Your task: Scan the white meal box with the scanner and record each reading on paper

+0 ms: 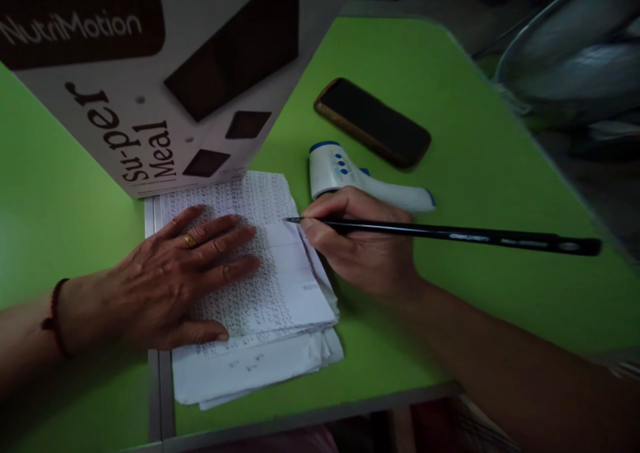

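Note:
My left hand (185, 276) lies flat with spread fingers on a stack of handwritten paper sheets (295, 280), a ring on one finger and a red cord at the wrist. My right hand (365, 246) is closed round a long black pen (475, 235) near its pointed end. The tip meets the top sheet near its right edge, close to the lines of small writing. The pen's long shaft points out to the right. Beneath the top sheets, more folded, creased papers (250, 373) stick out toward me.
A tall white box (115, 100) with brown print stands behind the papers. A white and blue infrared thermometer (370, 183) lies just beyond my right hand, with a phone (375, 120) behind it. The green table (480, 153) has a metal seam (161, 393) under the papers' left side.

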### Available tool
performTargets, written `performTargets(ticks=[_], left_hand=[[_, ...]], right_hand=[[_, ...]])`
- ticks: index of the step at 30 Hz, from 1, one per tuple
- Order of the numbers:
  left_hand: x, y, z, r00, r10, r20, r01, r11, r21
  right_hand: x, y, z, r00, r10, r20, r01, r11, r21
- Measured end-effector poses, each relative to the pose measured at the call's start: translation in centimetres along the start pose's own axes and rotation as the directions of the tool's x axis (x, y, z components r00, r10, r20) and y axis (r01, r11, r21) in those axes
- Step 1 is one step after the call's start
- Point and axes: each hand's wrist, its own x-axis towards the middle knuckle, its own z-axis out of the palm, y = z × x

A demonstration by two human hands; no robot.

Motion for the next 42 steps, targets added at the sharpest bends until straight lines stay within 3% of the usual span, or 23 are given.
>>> performTargets(ticks=[8, 19, 42], left_hand=[[0.0, -0.1, 0.0, 1.0, 0.006, -0.001, -0.006, 1.0, -0.004], [0.0, -0.1, 0.3, 0.999, 0.012, -0.035, -0.012, 1.0, 0.0], [-0.1, -0.1, 0.0, 1.0, 0.003, -0.002, -0.003, 1.0, 0.008]], right_hand=[[0.1, 0.5, 0.6, 0.992, -0.079, -0.098, 0.086, 0.994, 0.068], [0.1, 0.9, 0.4, 0.986, -0.092, -0.137, 0.1, 0.994, 0.053], [0.1, 0.8, 0.4, 0.989, -0.093, -0.111, 0.095, 0.995, 0.018]])
